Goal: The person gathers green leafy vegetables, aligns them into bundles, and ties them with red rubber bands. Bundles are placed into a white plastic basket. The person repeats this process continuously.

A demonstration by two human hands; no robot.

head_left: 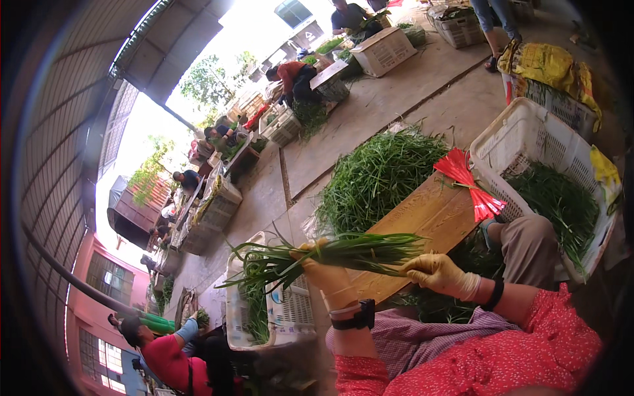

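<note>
My left hand [327, 276], in a yellowish glove, is wrapped round a bunch of long green chives [376, 247]. The bunch lies roughly level, its loose leaves spreading to the left and the other ends pointing right. My right hand [444, 274], gloved alike, is pinched at the lower right ends of the bunch, on a few chive stalks. Under the bunch slants a wooden board [422, 214]. Red ties [467, 181] fan out over its upper end. Beyond the board rises a heap of loose chives [380, 173].
To the right, a white plastic crate [492, 142] holds more greens. Another white crate [290, 313] stands at the left. A yellow sack [545, 64] tops a further crate. Several people work among crates farther back; a person in a pink top [173, 360] sits lower left.
</note>
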